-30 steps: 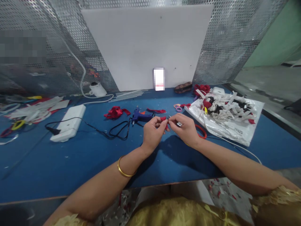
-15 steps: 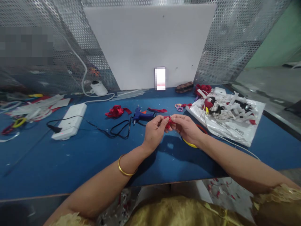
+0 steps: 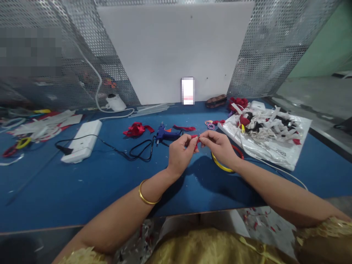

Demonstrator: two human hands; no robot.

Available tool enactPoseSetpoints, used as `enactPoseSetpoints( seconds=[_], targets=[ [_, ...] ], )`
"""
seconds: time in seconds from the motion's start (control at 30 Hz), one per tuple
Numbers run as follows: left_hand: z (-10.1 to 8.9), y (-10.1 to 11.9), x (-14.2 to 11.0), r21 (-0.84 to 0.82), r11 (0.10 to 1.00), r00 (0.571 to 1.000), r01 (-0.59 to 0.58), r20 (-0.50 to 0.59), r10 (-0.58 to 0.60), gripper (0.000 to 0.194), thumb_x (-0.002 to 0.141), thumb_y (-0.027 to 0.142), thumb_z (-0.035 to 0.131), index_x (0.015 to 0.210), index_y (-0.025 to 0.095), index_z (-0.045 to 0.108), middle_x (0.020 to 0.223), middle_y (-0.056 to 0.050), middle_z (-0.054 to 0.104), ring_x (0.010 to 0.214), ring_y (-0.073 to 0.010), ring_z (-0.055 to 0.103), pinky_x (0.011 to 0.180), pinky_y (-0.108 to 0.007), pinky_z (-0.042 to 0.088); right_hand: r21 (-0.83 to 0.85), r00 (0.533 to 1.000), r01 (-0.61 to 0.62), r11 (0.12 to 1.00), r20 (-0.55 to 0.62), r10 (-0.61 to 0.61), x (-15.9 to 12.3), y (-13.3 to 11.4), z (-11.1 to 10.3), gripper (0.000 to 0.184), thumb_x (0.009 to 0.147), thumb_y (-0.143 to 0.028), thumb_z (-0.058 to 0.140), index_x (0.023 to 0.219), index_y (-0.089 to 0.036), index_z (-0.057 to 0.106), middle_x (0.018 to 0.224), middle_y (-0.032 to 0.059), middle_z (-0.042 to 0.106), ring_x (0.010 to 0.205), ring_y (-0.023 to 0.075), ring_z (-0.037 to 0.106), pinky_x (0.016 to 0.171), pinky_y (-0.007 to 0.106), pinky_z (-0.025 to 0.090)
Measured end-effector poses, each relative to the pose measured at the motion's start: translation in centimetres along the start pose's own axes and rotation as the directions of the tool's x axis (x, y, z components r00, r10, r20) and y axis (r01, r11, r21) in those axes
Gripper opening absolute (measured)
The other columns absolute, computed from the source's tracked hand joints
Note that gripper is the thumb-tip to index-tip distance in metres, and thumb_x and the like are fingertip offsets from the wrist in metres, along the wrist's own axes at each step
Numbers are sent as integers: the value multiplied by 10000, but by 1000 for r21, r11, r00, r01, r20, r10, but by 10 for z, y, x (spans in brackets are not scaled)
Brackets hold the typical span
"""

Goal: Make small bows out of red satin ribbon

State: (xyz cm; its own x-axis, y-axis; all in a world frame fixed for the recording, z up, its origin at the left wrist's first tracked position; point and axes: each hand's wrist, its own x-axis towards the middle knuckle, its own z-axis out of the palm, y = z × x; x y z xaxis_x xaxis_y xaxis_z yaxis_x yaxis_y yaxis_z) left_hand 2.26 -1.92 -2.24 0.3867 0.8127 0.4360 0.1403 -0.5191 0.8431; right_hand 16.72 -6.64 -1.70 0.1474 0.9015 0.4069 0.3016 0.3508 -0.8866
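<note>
My left hand [image 3: 180,150] and my right hand [image 3: 217,146] meet above the blue table [image 3: 104,183], both pinching a small piece of red ribbon [image 3: 195,141] between their fingertips. A gold bangle sits on my left wrist. Under my right hand lies a yellow and red ring [image 3: 223,165]. A blue glue gun [image 3: 165,134] with a black cord [image 3: 137,152] lies just beyond my left hand. A folded red ribbon bow [image 3: 136,129] and a loose red ribbon strip [image 3: 184,128] lie near the gun.
A white power strip [image 3: 82,141] sits at the left. A plastic bag [image 3: 269,141] with white, red and black scraps lies at the right. Small hair ties [image 3: 209,124], glue sticks [image 3: 150,109] and a white board [image 3: 176,51] stand at the back. Perforated metal screens surround the table.
Both hands have kept working the red ribbon piece, fingers shifting slightly. My right hand rose a little, showing more of the yellow and red ring beneath it.
</note>
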Motion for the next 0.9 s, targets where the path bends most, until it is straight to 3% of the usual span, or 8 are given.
enactPoseSetpoints(
  seconds=[0.2,0.5,0.63,0.73,0.8,0.9],
  targets=[
    [-2,-1,3,46,997,998,-57,25,56,208,879,336,519,751,191,594,585,23,610,574,-119,572,649,-217,409,-137,993,32,990,-105,-47,-9,-4,6,151,859,-276,559,777,-168,625,686,2,609,643,127,556,635,266,423],
    [-1,1,2,201,975,995,-96,26,93,204,874,317,521,728,189,583,590,24,612,612,-129,574,649,-232,403,-52,999,8,999,-46,-11,-8,1,5,126,864,-260,553,784,-168,586,638,-20,577,605,111,549,607,247,423],
    [-2,0,4,168,981,994,-102,50,95,209,878,315,514,723,185,568,582,29,600,602,-123,565,650,-231,409,-110,999,13,994,-34,-17,-6,4,4,140,867,-258,552,759,-172,578,629,-25,566,601,104,530,600,239,408],
    [-3,-2,5,103,989,993,-102,73,95,228,892,327,496,728,181,558,576,31,586,588,-115,557,660,-227,415,-58,997,-3,998,-75,-2,-6,5,5,92,854,-266,576,833,-177,574,632,-27,566,597,114,547,592,242,425],
    [-2,-3,5,62,993,992,-100,85,94,238,897,330,492,726,178,555,575,32,578,579,-109,548,661,-224,415,-78,994,37,996,-103,-45,-7,4,6,73,854,-251,577,869,-179,573,643,-25,562,605,119,551,607,250,433],
    [-2,-4,5,19,995,992,-93,84,91,235,900,332,498,738,174,561,583,32,575,582,-103,538,660,-215,410,-243,973,172,955,-108,-203,-9,4,4,69,865,-226,559,836,-178,598,696,-2,573,656,124,542,656,260,425]
  ],
)
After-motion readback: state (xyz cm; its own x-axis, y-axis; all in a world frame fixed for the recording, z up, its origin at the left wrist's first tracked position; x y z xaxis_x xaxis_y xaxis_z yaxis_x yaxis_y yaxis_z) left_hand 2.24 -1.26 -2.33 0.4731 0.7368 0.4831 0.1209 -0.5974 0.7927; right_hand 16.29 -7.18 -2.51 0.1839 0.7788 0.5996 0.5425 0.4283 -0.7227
